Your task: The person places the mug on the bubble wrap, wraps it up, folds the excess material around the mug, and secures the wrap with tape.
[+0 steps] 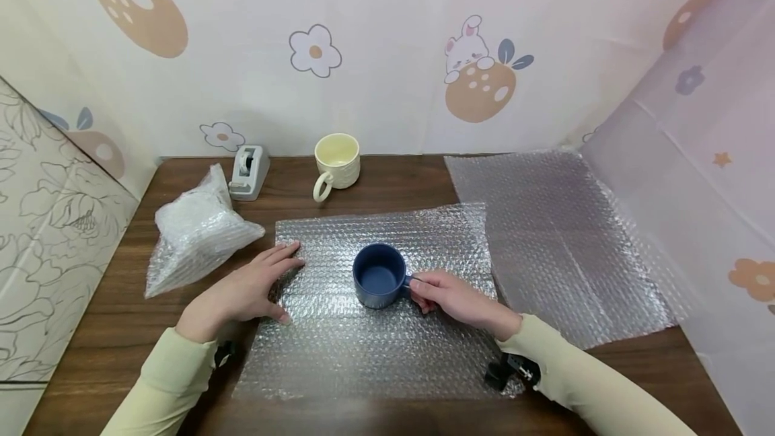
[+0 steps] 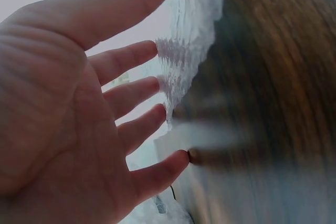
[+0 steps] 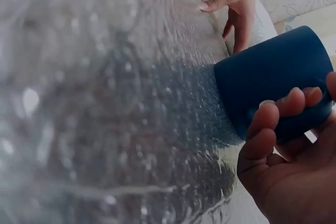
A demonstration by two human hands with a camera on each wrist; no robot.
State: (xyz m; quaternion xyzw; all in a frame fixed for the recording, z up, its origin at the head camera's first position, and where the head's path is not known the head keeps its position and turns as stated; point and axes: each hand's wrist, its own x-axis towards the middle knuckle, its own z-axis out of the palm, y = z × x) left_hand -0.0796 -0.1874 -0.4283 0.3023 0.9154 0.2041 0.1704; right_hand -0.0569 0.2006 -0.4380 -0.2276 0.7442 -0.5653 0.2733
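A dark blue mug [image 1: 379, 276] stands upright on a sheet of bubble wrap [image 1: 339, 355], near the middle of the sheet. My right hand [image 1: 451, 296] pinches the mug's handle between thumb and curled fingers. In the right wrist view the blue mug [image 3: 273, 77] appears sideways, its base against the bubble wrap [image 3: 131, 129]. At the sheet's left edge, my left hand [image 1: 248, 291] rests with fingers spread. The left wrist view shows those fingertips [image 2: 147, 87] touching the edge of the bubble wrap [image 2: 189, 35], with nothing gripped.
A bubble-wrapped bundle [image 1: 202, 234] lies to the left, its contents hidden. Behind it stands a grey tape dispenser [image 1: 249, 172]. A pale yellow mug [image 1: 339, 163] is at the back of the wooden table [image 1: 399, 184]. Another bubble wrap sheet [image 1: 563, 241] lies at the right.
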